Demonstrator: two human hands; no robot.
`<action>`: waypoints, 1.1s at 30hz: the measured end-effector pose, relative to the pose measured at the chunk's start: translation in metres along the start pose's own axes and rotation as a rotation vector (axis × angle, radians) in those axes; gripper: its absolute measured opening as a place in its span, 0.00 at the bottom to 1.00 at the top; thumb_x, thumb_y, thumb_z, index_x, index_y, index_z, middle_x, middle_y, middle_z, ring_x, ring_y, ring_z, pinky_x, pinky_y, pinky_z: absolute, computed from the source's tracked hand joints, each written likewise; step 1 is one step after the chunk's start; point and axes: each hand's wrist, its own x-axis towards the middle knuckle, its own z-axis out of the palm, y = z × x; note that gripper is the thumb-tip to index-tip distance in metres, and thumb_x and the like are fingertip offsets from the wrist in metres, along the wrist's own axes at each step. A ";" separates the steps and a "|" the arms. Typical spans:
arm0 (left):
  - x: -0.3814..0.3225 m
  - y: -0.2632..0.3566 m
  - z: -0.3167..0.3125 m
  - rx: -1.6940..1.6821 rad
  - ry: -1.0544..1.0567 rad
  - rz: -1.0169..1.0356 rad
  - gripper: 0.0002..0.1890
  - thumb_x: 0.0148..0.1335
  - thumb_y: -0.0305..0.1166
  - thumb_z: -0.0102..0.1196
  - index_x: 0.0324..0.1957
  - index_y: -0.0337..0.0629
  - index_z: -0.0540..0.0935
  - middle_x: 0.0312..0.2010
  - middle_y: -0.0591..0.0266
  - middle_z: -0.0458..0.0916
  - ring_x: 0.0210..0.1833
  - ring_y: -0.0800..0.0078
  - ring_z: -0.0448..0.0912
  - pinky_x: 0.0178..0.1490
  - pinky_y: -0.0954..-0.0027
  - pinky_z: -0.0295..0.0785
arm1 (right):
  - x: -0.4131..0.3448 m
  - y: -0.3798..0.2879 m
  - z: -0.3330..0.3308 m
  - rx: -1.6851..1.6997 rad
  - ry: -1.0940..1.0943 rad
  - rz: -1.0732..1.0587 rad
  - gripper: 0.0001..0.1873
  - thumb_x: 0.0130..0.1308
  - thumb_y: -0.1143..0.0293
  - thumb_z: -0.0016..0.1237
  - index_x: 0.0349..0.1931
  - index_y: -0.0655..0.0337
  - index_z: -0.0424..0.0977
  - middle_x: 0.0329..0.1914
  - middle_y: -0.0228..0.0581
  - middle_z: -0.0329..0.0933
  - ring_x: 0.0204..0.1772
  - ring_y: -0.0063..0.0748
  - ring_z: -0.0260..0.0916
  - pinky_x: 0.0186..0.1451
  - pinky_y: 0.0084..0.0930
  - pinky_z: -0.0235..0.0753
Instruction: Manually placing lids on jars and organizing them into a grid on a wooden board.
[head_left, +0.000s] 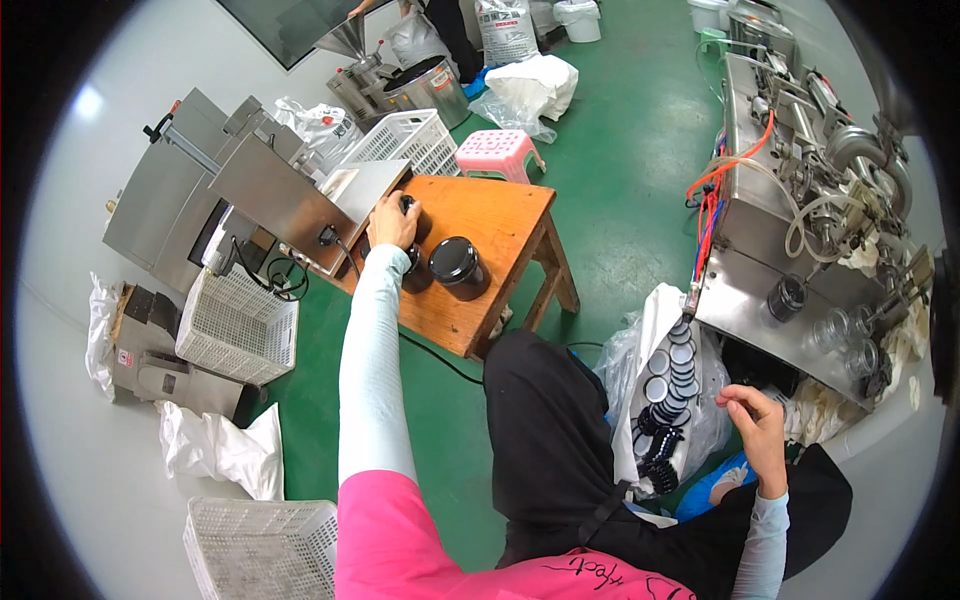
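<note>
My left hand (393, 222) reaches over the wooden table (495, 214), its fingers around a dark jar with a black lid (421, 225). Close to that wrist stands another dark jar (417, 276), partly covered by my forearm. A third black-lidded jar (459, 268) sits nearer the table's front edge. My right hand (756, 429) hovers beside an open white sack (624, 442), thumb and forefinger a little apart with nothing visible between them. Many round lids (675, 382), black outside and pale inside, lie overlapped in the sack.
At right stands a stainless steel filling machine (757, 202) with hoses, a dark-filled jar (787, 298) and empty glass jars (861, 358). A steel machine (281, 191) adjoins the table at left. White crates (236, 330), a pink stool (501, 154) and a person's legs (456, 37) are around.
</note>
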 end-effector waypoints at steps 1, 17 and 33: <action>0.000 -0.002 -0.004 -0.005 0.065 0.038 0.25 0.55 0.49 0.50 0.50 0.43 0.73 0.52 0.50 0.69 0.54 0.53 0.68 0.57 0.57 0.60 | 0.000 0.001 0.001 0.015 -0.006 -0.013 0.07 0.58 0.78 0.44 0.36 0.70 0.73 0.32 0.39 0.77 0.38 0.26 0.72 0.45 0.20 0.68; -0.040 0.017 -0.017 0.271 -0.236 0.031 0.36 0.57 0.65 0.30 0.62 0.57 0.59 0.65 0.58 0.51 0.68 0.54 0.47 0.62 0.41 0.41 | -0.013 0.036 -0.021 0.156 0.017 0.054 0.09 0.60 0.76 0.43 0.39 0.70 0.74 0.34 0.39 0.77 0.41 0.26 0.73 0.46 0.21 0.71; -0.150 0.264 0.024 -0.625 -0.168 0.875 0.23 0.48 0.30 0.60 0.48 0.35 0.71 0.48 0.51 0.70 0.53 0.57 0.66 0.56 0.61 0.59 | 0.084 0.104 -0.165 -1.147 0.753 0.143 0.33 0.49 0.68 0.55 0.57 0.59 0.59 0.57 0.50 0.58 0.52 0.51 0.62 0.51 0.41 0.67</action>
